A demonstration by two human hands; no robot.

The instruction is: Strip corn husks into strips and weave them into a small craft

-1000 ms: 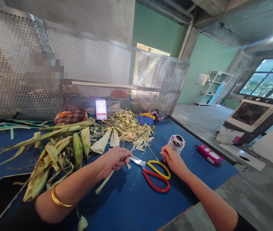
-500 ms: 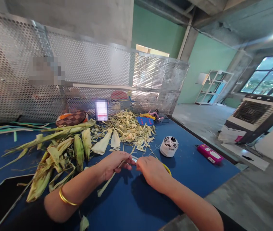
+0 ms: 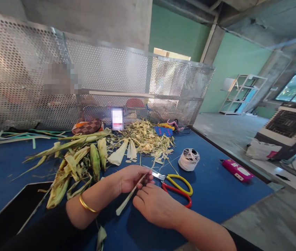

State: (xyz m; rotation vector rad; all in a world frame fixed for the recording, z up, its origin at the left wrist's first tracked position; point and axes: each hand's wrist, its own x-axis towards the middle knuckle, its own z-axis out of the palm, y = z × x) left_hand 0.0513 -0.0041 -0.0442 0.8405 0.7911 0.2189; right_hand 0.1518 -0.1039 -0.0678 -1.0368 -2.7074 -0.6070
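Head view, and from where I stand the step in hand looks like fine finger work on a pale strip [image 3: 129, 199], corn husk by the look of it: the left hand [image 3: 133, 178] has it pinched, its loose end slanting down toward the near edge of the blue table [image 3: 210, 198]. The right hand [image 3: 156, 205] is close in, fingers curled by the left fingertips; whether it grips anything too, I can't tell. The next move, I'd judge, calls for a steady pinch and both hands working together at the strip's upper end. The strip lies between the hands, with scissors [image 3: 161, 176] just beyond the fingers and a spool of white thread [image 3: 188, 161] nearer the right edge. Husks [image 3: 69, 164] are heaped leftward, shreds [image 3: 148, 137] toward the far edge
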